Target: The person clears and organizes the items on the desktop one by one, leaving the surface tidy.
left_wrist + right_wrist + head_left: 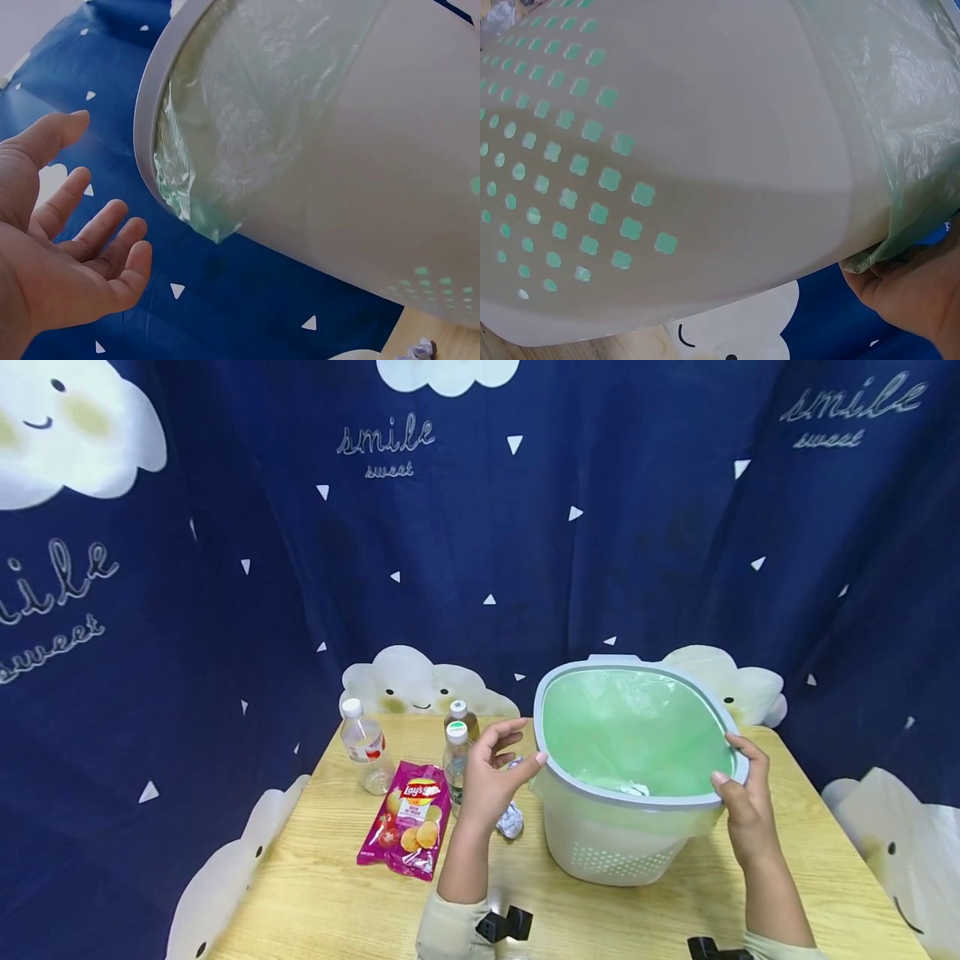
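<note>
Because the left hand (491, 777) holds nothing, its fingers apart, the perforated bin (611, 839) could tip. Only the right hand (748, 795), fingers clamped on its rim (611, 662), steadies it.

The right hand (752, 810) grips a pale waste bin (611, 827) at its right edge, a green plastic liner (630, 727) inside; the left hand (486, 783) is just beside its left edge. Left of the bin are a magenta Lay's packet (405, 822), a crumpled wad (511, 822) and three white-capped bottles (364, 742); behind it hangs a navy curtain (465, 560).
</note>
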`<state>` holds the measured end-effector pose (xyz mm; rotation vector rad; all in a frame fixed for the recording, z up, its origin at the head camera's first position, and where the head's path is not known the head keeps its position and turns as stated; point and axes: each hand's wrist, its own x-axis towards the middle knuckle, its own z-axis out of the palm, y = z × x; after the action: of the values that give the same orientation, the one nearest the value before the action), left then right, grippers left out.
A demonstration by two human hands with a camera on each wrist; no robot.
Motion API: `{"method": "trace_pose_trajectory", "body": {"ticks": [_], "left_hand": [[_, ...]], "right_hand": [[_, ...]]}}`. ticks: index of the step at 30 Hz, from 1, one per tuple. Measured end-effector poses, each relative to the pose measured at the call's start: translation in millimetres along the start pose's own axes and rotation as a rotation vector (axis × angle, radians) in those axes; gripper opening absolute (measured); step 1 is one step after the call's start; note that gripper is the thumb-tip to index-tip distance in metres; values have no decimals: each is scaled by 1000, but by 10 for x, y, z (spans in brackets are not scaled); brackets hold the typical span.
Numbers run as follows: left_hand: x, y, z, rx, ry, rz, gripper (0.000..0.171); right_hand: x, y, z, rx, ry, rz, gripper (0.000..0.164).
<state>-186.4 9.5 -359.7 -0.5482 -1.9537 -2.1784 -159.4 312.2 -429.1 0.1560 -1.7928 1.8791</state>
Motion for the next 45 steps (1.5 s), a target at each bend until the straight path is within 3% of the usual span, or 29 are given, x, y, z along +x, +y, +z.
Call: {"method": "trace_pose_trajectory", "body": {"ticks": [7, 14, 23, 34, 45], "left_hand": [[-17, -428, -68, 9, 34, -23, 45], [-146, -622, -58, -36, 61, -67, 45], [-266, -470, -51, -31, 80, -80, 45], [-350, -550, -173, -6, 92, -147, 44], [-372, -602, -224, 14, 84, -154, 43]], "right_hand": [[9, -23, -1, -26, 10, 12, 54], [-1, -13, -15, -37, 21, 19, 53], [34, -35, -15, -15, 18, 3, 54], [-6, -5, 3, 8, 21, -1, 53], [-20, 5, 5, -5, 18, 1, 54]]}}
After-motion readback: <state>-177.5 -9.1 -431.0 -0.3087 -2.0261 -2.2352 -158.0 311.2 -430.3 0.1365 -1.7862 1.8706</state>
